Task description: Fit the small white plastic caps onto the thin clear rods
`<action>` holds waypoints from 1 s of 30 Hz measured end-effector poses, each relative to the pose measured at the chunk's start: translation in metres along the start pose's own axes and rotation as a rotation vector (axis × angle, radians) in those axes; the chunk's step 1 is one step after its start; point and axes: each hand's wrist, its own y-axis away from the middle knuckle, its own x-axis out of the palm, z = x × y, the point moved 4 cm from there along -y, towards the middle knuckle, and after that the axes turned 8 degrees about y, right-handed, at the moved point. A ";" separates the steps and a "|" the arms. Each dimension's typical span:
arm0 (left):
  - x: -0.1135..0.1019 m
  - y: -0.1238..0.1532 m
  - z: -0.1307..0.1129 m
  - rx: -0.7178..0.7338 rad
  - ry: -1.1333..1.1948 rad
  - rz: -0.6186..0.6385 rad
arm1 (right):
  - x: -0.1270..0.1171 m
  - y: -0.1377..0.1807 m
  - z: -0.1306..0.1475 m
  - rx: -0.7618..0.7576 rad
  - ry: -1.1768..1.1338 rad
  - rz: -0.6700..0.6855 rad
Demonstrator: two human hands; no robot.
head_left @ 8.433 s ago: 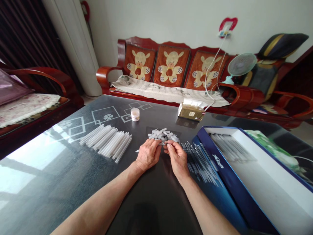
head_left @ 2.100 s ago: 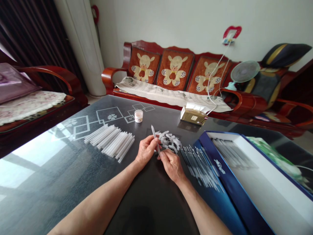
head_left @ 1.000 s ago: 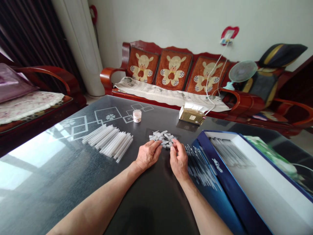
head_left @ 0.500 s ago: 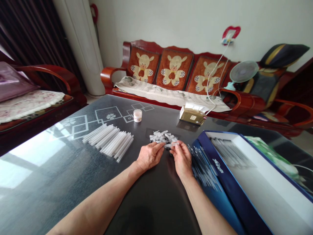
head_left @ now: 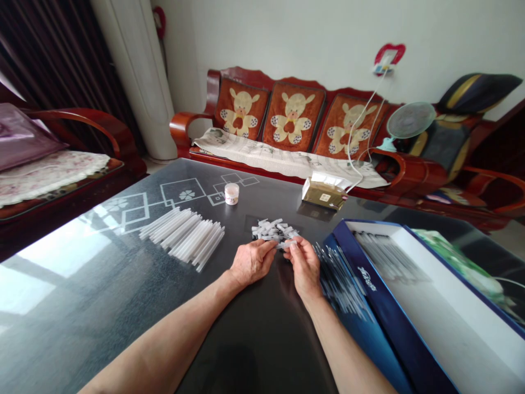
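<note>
My right hand (head_left: 305,268) pinches a small whitish plastic piece (head_left: 287,244) between thumb and fingertips. Close by on the left, my left hand (head_left: 253,261) has its fingers closed, their tips at the other end of that piece; what they grip is too small to make out. Just beyond both hands lies a heap of small white and grey plastic pieces (head_left: 273,227), partly covered by the fingertips. A row of white translucent tubes (head_left: 184,235) rests to the left of my left hand. Thin dark-tipped rods like pen refills (head_left: 344,287) lie right of my right hand.
The rods lie on a blue panel beside an open blue box (head_left: 435,306), which holds more thin tubes (head_left: 388,254). A small round jar (head_left: 232,194) and a tissue pack (head_left: 324,192) stand farther back on the dark table (head_left: 123,295). Behind is a wooden sofa (head_left: 188,128).
The hands stay almost in place. My right hand's fingers have shifted slightly, and the small piece between the hands shows a little more plainly.
</note>
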 end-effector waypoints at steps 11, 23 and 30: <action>-0.001 -0.002 -0.005 -0.021 0.021 0.072 | 0.002 0.003 0.002 -0.009 0.004 0.106; 0.000 -0.002 -0.011 -0.023 -0.075 0.078 | 0.009 0.007 0.006 0.119 -0.046 0.043; -0.002 0.001 -0.013 0.069 -0.206 -0.014 | 0.016 0.011 0.009 0.219 -0.176 0.023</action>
